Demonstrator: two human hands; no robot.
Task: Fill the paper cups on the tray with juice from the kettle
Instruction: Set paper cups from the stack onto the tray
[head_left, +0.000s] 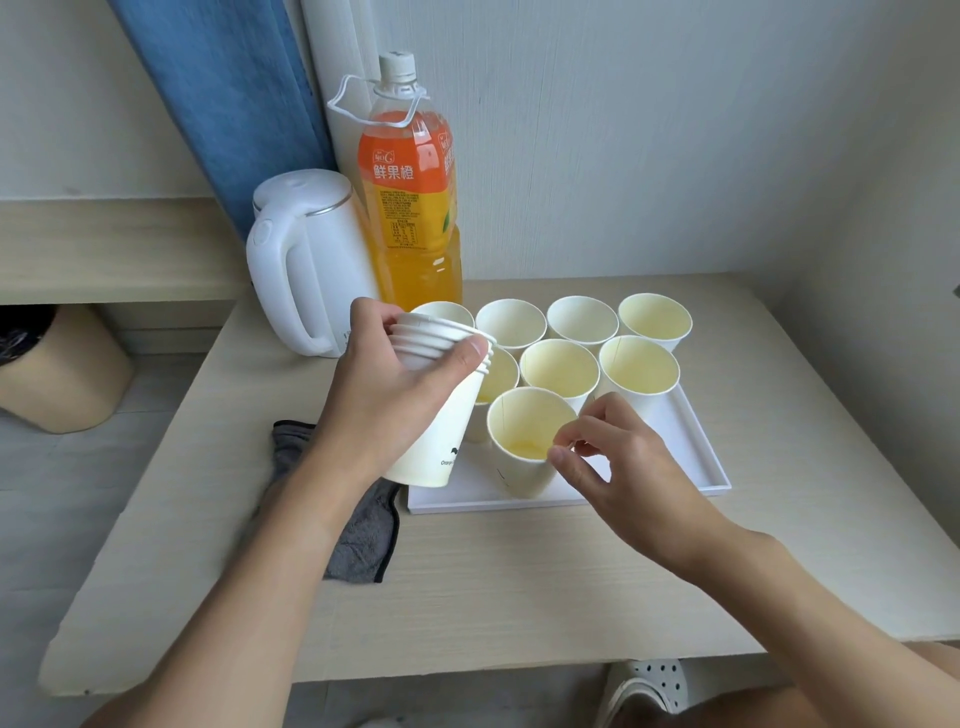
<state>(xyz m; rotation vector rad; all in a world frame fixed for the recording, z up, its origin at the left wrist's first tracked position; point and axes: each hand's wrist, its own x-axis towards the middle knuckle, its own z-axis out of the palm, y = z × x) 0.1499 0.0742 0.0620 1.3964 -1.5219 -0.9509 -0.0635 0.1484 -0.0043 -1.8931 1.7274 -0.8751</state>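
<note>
The left hand (400, 395) grips a tilted stack of paper cups (441, 431); the right hand (618, 462) pinches the rim of the cup (519, 441) between both hands, kettle (306, 260) beyond the left

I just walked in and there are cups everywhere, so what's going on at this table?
A person seems to be setting out paper cups on the white tray. Their left hand grips a tilted stack of cups; their right hand pinches the rim of the front cup on the tray. The cups there look almost empty, a little yellow at the bottom of some. The kettle and juice bottle stand untouched behind.
</note>
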